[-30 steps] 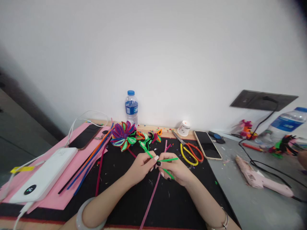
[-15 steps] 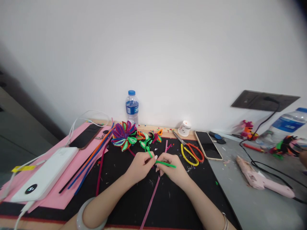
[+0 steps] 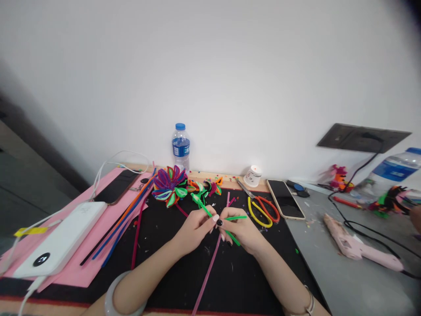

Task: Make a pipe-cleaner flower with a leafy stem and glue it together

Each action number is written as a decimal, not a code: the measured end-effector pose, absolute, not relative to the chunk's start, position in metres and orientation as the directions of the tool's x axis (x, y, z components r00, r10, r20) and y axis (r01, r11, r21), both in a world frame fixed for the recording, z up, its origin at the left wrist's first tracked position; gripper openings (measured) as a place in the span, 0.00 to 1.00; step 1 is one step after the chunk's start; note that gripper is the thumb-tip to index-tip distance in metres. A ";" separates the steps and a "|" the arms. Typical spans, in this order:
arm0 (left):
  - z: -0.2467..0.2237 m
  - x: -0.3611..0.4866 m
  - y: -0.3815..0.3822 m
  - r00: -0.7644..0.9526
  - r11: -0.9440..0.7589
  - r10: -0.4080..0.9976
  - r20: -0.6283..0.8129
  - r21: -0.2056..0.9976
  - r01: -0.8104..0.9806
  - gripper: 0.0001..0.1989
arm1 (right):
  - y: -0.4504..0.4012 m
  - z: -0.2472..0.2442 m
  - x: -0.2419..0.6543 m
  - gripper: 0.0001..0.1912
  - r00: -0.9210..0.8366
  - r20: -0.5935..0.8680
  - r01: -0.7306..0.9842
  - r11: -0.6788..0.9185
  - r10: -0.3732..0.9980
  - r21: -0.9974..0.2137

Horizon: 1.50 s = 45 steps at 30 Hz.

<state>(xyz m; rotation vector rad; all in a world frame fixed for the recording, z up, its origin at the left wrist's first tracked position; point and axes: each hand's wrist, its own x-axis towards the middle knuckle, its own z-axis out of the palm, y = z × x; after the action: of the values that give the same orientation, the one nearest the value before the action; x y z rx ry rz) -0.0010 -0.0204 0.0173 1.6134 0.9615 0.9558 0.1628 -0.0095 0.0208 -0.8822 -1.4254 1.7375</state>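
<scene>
At the far left, a white power bank [image 3: 66, 239] and a dark phone [image 3: 117, 186] lie on pink sheets [image 3: 80, 274], with orange, black and blue fuzzy strips [image 3: 123, 226] stretched just beside them. A multicoloured fuzzy flower [image 3: 169, 185] rests near the back, in front of a blue-capped bottle [image 3: 180, 148]. In the middle, over the black mat [image 3: 167, 281], the left hand [image 3: 193, 231] and right hand [image 3: 242, 230] meet at the fingertips, both pinching green strips [image 3: 236, 217]; ends poke out up-left, right and down-right. A pink strip [image 3: 206, 283] runs beneath. Beyond the right hand lie open-handled scissors [image 3: 261, 213], a paper cup [image 3: 252, 177], a pale-edged phone [image 3: 285, 199] and, on the grey surface, a pink glue gun [image 3: 360, 249].
</scene>
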 end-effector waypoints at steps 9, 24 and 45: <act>0.020 -0.003 -0.020 0.372 -0.398 0.885 0.279 0.868 0.297 0.20 | -0.010 0.022 0.162 0.09 -0.530 -0.082 -0.060 -0.134 0.844 -0.989; 0.008 0.002 -0.014 0.178 -0.106 0.983 0.045 0.931 0.349 0.20 | -0.015 0.023 0.157 0.07 -0.471 0.161 0.330 0.342 0.867 -0.880; 0.012 0.000 -0.018 0.285 -0.177 0.951 0.118 0.966 0.190 0.21 | -0.010 0.018 0.159 0.09 -0.515 -0.039 -0.014 -0.054 0.856 -0.998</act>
<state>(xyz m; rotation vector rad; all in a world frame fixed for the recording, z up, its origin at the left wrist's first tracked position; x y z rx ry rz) -0.0002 -0.0176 0.0117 1.5957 1.0760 0.9967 0.1586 -0.0096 0.0185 -0.9178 -1.5489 1.6479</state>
